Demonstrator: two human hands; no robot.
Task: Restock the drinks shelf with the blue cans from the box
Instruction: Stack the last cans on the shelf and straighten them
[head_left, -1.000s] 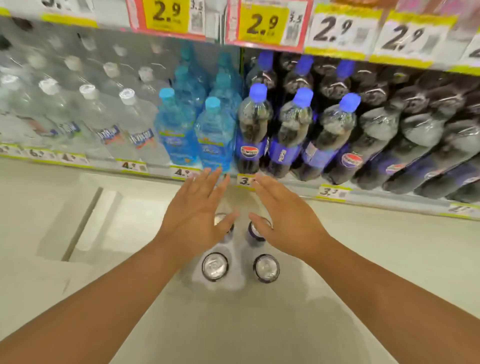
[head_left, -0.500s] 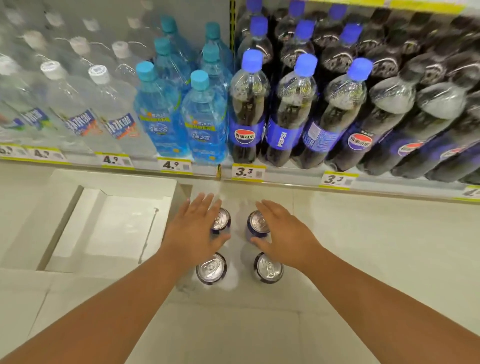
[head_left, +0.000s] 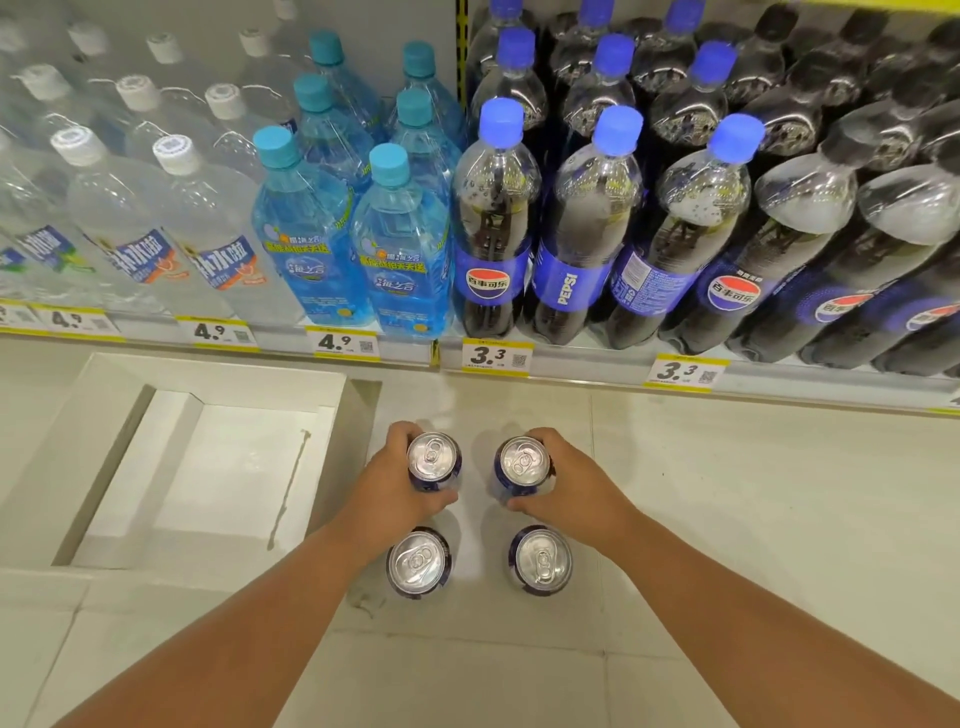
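Note:
Several blue cans with silver tops stand on the pale floor in front of the bottom shelf. My left hand (head_left: 395, 483) is wrapped around the far left can (head_left: 434, 457). My right hand (head_left: 569, 480) is wrapped around the far right can (head_left: 523, 464). Two more blue cans stand nearer to me, one at the left (head_left: 418, 562) and one at the right (head_left: 541, 560), untouched. An open white box (head_left: 104, 415) lies on the floor to the left, and I see nothing inside it.
The bottom drinks shelf (head_left: 571, 358) runs across the top, edged with yellow price tags. It holds clear water bottles (head_left: 140, 223) at left, light blue bottles (head_left: 400, 244) in the middle and dark cola bottles (head_left: 587, 234) at right, packed to the front.
Both hands came down from hovering open above the cans and closed around the two far cans. The view tilted down and moved closer to the floor.

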